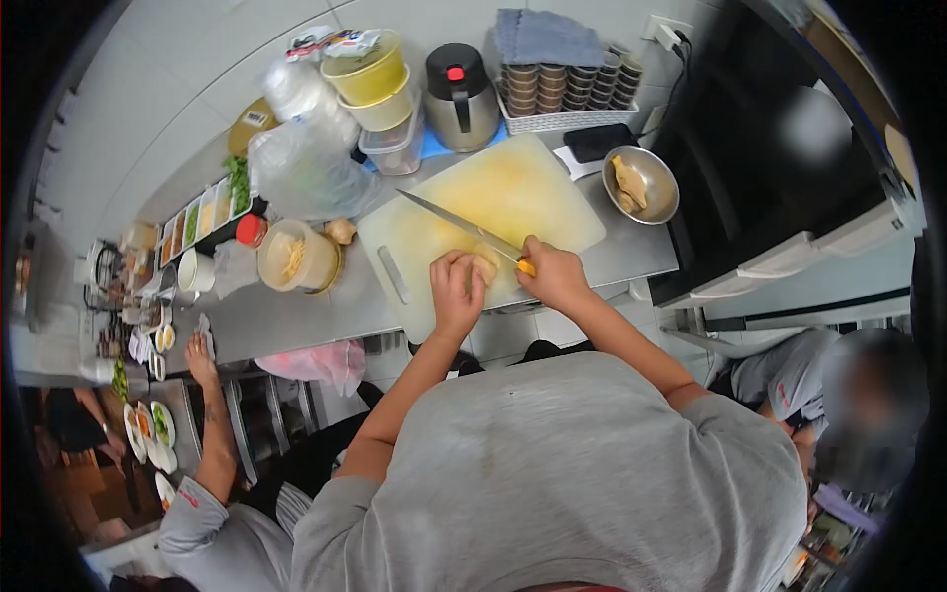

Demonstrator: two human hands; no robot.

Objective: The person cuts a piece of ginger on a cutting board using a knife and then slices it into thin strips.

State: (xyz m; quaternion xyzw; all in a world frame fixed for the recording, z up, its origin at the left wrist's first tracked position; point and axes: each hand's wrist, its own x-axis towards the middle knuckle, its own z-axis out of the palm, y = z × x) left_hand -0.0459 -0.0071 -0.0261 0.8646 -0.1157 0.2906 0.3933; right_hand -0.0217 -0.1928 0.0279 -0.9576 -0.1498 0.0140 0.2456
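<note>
My right hand [552, 272] is closed around the yellow handle of a long knife [454, 219], whose blade points to the upper left above a white cutting board [577, 212]. Fingers of my left hand [458, 292] are wrapped round a pale yellow piece of food [485, 264] near the board's front edge. The blade passes just above this piece; whether it touches is unclear. A metal bowl [667, 178] with similar pale yellow pieces [628, 184] stands right of the board.
Left of the board stand a tub of pale strips [294, 259] and plastic bags [311, 168]. Behind it are a thermos [462, 99] and a basket of small containers [567, 120]. A person's hand [201, 357] rests at the counter's left; another person is at right.
</note>
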